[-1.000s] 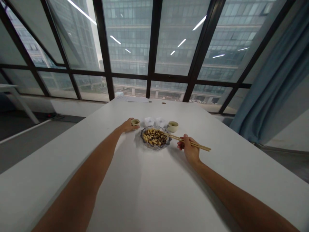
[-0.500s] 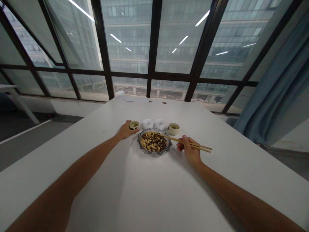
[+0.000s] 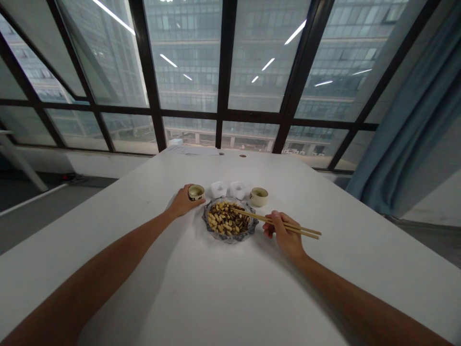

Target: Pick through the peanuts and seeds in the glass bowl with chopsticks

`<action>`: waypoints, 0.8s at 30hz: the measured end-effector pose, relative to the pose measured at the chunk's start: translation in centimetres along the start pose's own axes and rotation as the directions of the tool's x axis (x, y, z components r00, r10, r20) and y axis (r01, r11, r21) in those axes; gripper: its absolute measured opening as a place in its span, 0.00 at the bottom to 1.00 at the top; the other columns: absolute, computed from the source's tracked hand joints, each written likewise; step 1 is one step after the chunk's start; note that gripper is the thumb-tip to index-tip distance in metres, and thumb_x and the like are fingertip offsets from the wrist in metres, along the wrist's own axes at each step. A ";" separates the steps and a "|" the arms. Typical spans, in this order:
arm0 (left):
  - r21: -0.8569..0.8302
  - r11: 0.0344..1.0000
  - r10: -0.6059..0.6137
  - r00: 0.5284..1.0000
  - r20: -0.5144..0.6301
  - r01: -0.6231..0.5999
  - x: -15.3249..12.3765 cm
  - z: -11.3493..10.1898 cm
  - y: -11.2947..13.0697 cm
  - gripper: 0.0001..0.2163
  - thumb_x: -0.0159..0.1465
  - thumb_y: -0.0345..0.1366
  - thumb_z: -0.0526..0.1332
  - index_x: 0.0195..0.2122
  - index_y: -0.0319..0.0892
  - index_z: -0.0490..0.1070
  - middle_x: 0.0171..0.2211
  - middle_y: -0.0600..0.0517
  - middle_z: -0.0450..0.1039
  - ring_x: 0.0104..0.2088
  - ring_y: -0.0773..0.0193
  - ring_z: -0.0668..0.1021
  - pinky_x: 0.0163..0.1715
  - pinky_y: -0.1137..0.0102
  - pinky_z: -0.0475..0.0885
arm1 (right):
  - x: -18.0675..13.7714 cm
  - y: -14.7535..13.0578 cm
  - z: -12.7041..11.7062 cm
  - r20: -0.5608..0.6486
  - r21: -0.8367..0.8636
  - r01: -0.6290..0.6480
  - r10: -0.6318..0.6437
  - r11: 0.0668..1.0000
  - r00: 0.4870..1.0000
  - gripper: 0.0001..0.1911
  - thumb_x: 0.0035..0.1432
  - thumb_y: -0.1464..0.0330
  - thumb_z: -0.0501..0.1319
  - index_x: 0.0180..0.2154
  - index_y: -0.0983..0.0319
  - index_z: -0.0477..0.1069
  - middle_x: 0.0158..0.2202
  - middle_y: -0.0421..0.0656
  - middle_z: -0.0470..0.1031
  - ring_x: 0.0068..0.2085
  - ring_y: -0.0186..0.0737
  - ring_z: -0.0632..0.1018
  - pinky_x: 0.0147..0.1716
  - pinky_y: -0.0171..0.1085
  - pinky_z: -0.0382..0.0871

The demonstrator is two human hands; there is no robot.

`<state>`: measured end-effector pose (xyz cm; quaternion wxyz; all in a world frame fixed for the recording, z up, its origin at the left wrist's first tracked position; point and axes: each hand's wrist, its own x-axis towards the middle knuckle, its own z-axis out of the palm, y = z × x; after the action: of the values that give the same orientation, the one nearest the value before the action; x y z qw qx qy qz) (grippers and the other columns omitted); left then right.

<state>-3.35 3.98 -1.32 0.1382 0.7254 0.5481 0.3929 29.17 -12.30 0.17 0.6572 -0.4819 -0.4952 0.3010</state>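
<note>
My left hand (image 3: 183, 201) is wrapped round a small ceramic cup (image 3: 196, 192) with dark characters on its side, left of the glass dish. In my right hand (image 3: 284, 233) is a pair of wooden chopsticks (image 3: 302, 231), slanting left so that their tips reach into the dish. The scalloped glass dish (image 3: 230, 239) holds a mix of peanuts (image 3: 220, 222) and dark striped seeds (image 3: 245, 221). Whether the tips pinch anything is too small to tell. A second ceramic cup (image 3: 259, 196) stands at the dish's far right.
Two small white dishes (image 3: 218, 189) stand side by side behind the glass dish, between the cups. All this is on a white table (image 3: 223, 288). White papers (image 3: 194, 150) lie at its far edge by the windows. A blue curtain (image 3: 399, 129) hangs at the right.
The camera view has shifted slightly, so the table things sit a little lower. My left hand and its cup are slightly farther left of the dish. The chopstick tips stay over the dish.
</note>
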 end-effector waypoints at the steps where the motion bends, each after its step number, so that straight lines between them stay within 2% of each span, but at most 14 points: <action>1: 0.000 1.000 0.008 1.000 -0.001 -0.008 0.0 0.0 0.1 0.34 0.50 0.52 0.73 0.55 0.44 0.67 0.51 0.44 0.77 0.51 0.52 0.79 0.53 0.60 0.74 | 0.0 0.2 0.0 0.014 -0.013 0.017 -0.017 1.000 1.000 0.30 0.53 0.40 0.65 0.28 0.61 0.76 0.19 0.44 0.76 0.17 0.37 0.74 0.14 0.35 0.68; 7: 0.028 0.998 0.062 0.998 -0.015 -0.061 -0.5 -0.3 0.8 0.34 0.48 0.50 0.74 0.55 0.45 0.67 0.52 0.44 0.75 0.53 0.50 0.78 0.54 0.59 0.73 | -0.6 0.6 -0.1 0.100 -0.093 0.129 -0.119 0.987 0.988 0.24 0.56 0.45 0.65 0.28 0.60 0.78 0.21 0.44 0.77 0.19 0.37 0.75 0.17 0.35 0.71; 17: 0.047 0.967 0.250 0.968 -0.012 -0.249 -0.8 -0.2 0.2 0.34 0.50 0.44 0.74 0.56 0.45 0.64 0.54 0.45 0.73 0.53 0.49 0.77 0.56 0.55 0.72 | -0.7 0.2 -0.1 0.149 -0.103 0.176 -0.160 0.979 0.976 0.24 0.61 0.48 0.63 0.29 0.62 0.78 0.21 0.44 0.78 0.19 0.37 0.76 0.18 0.34 0.72; 24: 0.112 0.956 0.279 0.959 -0.048 -0.273 -1.0 -0.3 0.7 0.34 0.51 0.42 0.74 0.57 0.45 0.63 0.55 0.45 0.72 0.55 0.49 0.76 0.58 0.55 0.71 | -0.8 -0.3 0.2 0.105 -0.055 0.118 -0.112 0.991 0.988 0.27 0.58 0.45 0.64 0.29 0.63 0.78 0.21 0.44 0.77 0.19 0.37 0.76 0.17 0.34 0.71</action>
<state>-3.17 2.70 -1.11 0.0266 0.7881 0.4652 0.4023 28.72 -13.04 0.17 0.6323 -0.4563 -0.5641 0.2716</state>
